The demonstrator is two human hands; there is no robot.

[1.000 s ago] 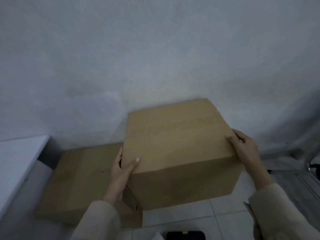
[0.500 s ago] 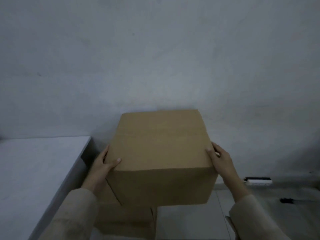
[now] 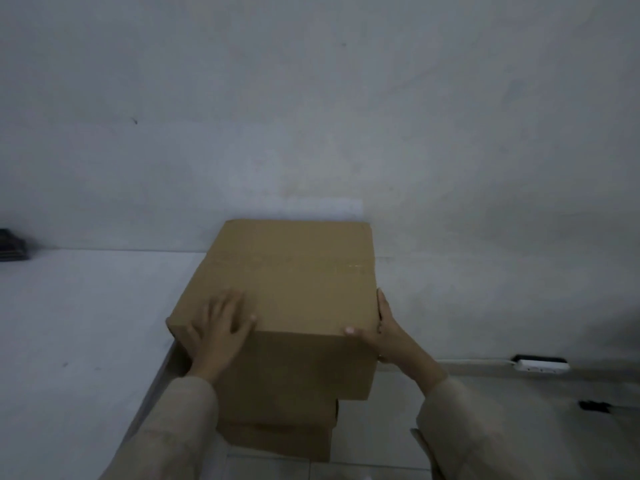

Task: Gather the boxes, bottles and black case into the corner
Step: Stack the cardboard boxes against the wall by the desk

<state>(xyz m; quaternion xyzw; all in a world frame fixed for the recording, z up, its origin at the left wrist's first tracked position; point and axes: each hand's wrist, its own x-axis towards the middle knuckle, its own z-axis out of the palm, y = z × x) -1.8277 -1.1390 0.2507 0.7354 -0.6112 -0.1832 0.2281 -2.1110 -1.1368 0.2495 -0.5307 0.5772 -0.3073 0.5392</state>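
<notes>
my left hand (image 3: 221,327) lies flat, fingers spread, atop the large brown cardboard box (image 3: 294,289); my right hand (image 3: 384,336) clasps its right corner.

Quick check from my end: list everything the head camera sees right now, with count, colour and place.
top cardboard box: one, brown, stacked on the lower box, against the wall
lower cardboard box: one, brown, on the floor under it, mostly hidden
white surface: one, left of the boxes
dark object: one, far left edge, too blurred to identify
power strip: one, white, by the wall on the right
small dark item: one, on the floor at right, unclear
left hand: flat on the top box's near left corner
right hand: at its near right corner
</notes>
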